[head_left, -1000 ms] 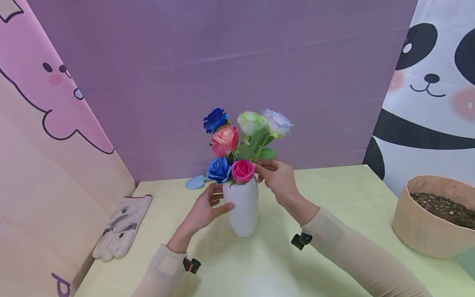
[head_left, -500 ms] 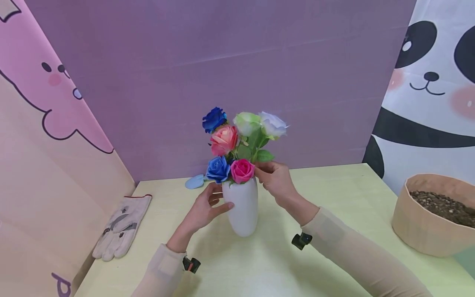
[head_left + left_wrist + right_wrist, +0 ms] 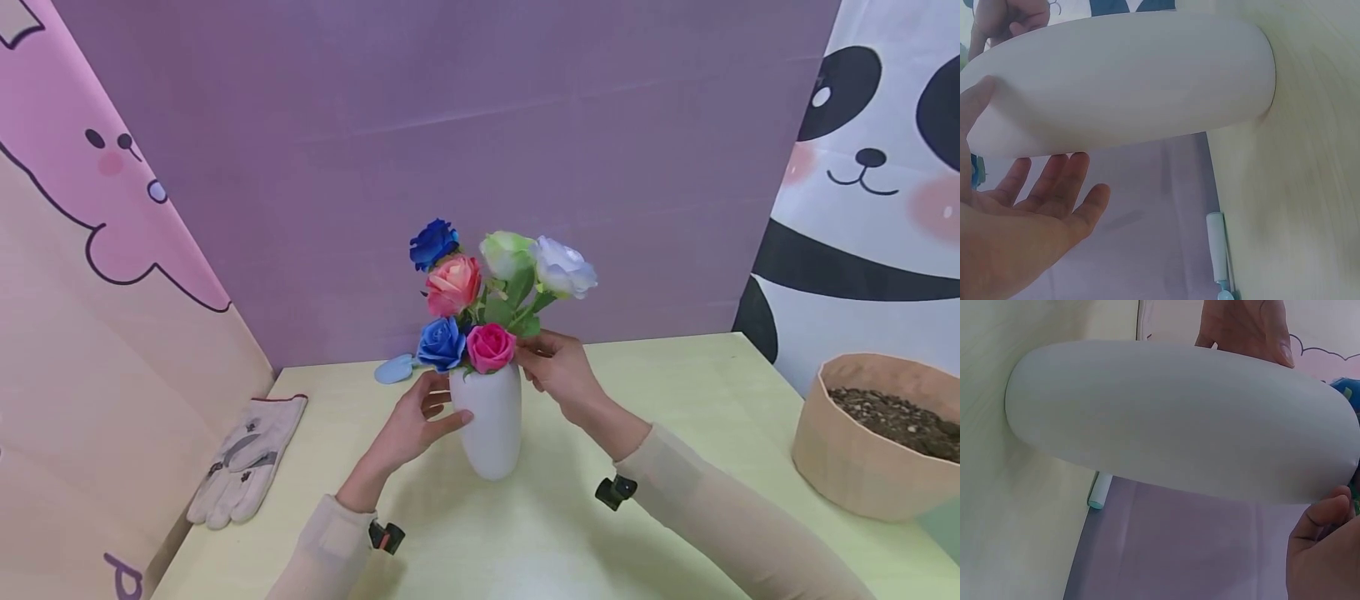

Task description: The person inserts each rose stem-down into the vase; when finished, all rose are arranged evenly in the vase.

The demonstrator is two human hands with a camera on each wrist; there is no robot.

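Observation:
A white vase (image 3: 489,429) stands upright on the table, filled with artificial roses. My left hand (image 3: 414,422) holds its left side, thumb on the near face and fingertips (image 3: 1079,164) along the far side. At the right of the rim, my right hand (image 3: 561,372) pinches the stem of the pale white rose (image 3: 564,267); the stem itself is mostly hidden by fingers and leaves. Beside that bloom is a greenish-white rose (image 3: 507,254). A dark blue rose (image 3: 434,243), a coral rose (image 3: 453,285), a blue rose (image 3: 441,343) and a magenta rose (image 3: 491,347) fill the left and front.
Behind the vase lies a small light-blue trowel (image 3: 394,368). A pair of work gloves (image 3: 247,462) rests at the table's left edge. To the right stands a tan pot (image 3: 855,454) holding dark soil (image 3: 900,421). A purple backdrop (image 3: 360,183) rises behind the table.
The pale white and greenish-white roses shifted slightly left, then back right, and the white one now leans further right and lower. My right hand moved slightly with them; my left hand stayed on the vase.

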